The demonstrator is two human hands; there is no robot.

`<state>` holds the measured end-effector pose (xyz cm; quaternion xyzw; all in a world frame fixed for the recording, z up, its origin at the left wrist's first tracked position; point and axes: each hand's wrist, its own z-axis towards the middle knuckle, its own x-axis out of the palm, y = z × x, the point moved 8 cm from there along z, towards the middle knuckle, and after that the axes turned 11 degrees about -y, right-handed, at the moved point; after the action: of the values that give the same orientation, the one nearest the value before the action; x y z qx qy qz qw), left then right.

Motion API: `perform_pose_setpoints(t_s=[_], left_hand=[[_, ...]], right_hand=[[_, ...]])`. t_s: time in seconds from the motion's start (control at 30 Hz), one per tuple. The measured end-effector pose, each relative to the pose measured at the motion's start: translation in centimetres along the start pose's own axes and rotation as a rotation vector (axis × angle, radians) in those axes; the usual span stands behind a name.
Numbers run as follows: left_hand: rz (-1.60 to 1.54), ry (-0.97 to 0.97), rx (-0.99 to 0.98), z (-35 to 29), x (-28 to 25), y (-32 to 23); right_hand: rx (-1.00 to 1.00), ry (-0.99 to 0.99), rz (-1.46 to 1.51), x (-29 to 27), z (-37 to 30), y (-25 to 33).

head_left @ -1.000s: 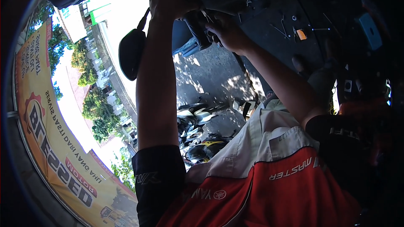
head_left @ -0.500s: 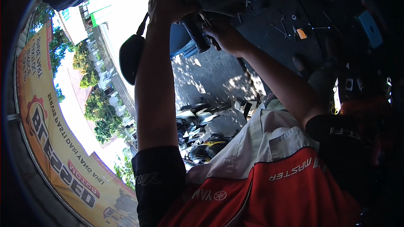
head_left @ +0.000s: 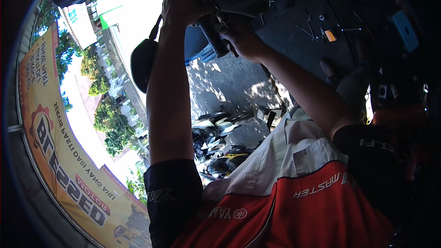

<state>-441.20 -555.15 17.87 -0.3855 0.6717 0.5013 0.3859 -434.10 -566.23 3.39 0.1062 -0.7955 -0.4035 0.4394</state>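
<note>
My left hand (head_left: pixel 181 7) is closed at the dark front part of a motorcycle near the top edge; its fingers are in deep shadow, and what they grip is hidden. To its right, my right hand (head_left: pixel 244 42) has its fingers curled round a thin metal tool (head_left: pixel 221 19), whose kind I cannot make out. The tool points up toward my left hand. Just left of my right fingers hangs a black handlebar grip (head_left: pixel 214 38), with a blue surface (head_left: pixel 196 43) behind it. A black mirror (head_left: pixel 141 64) sits beside my left forearm.
Several hand tools lie on the dark floor at the right, around an orange piece (head_left: pixel 329 36). Farther right is a blue tray-like object (head_left: pixel 405 31). Parked motorcycles (head_left: pixel 225 163) stand beyond my torso. A yellow banner (head_left: pixel 59 156) hangs at the left.
My right hand has shifted very slightly to the left with the tool. My left hand stays at the same place on the motorcycle.
</note>
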Motion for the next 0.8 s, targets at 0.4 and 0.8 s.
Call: perform_pose_setpoints(t_s=[0.4,0.8], left_hand=[[-0.089,0.026,0.037,0.3,1.1,0.5],[0.221,0.074,0.059,3.1,-2.9,-2.6]], right_hand=[[0.076,0.028,0.055,0.0,-0.5,0.8],[-0.064,-0.058,0.047,-0.6,0.1,1.5]])
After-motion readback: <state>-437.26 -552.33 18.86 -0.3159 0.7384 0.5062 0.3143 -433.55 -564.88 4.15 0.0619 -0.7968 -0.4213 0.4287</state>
